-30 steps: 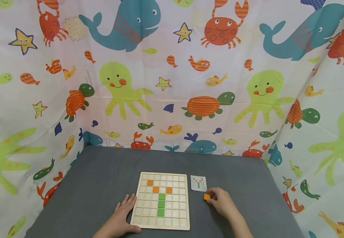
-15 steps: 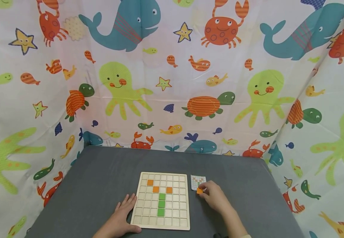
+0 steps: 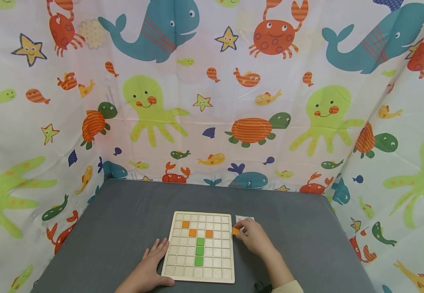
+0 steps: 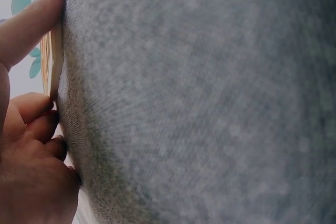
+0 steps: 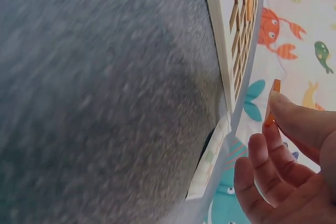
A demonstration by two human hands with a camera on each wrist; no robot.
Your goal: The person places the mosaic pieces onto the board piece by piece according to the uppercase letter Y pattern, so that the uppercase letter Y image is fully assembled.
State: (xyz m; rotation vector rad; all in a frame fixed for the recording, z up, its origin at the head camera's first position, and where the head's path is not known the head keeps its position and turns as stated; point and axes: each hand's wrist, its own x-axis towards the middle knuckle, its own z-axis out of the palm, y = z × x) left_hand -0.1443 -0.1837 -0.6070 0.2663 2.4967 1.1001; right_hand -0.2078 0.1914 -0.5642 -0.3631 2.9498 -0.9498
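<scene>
A wooden grid board (image 3: 181,266) lies on the grey table, with several orange and green square tiles set in its cells. My left hand (image 3: 147,266) rests at the board's left edge, fingers spread along it and thumb at the near corner. In the left wrist view the thumb (image 4: 31,27) and fingertips touch the board's side. My right hand (image 3: 255,238) pinches an orange square tile (image 3: 236,231) between thumb and fingers, at the board's right edge. The right wrist view shows this tile (image 5: 276,86) held up edge-on, above the table surface.
A small printed pattern card (image 3: 243,218) lies right of the board, partly covered by my right hand. Grey cloth (image 3: 124,219) covers the table around the board. A curtain with sea animals (image 3: 197,130) encloses the back and sides. Something small and black (image 3: 262,287) shows beside the right sleeve.
My right hand has carried the orange tile left and slightly away from me, past the card to the board's right edge. My left hand and the board have stayed in place.
</scene>
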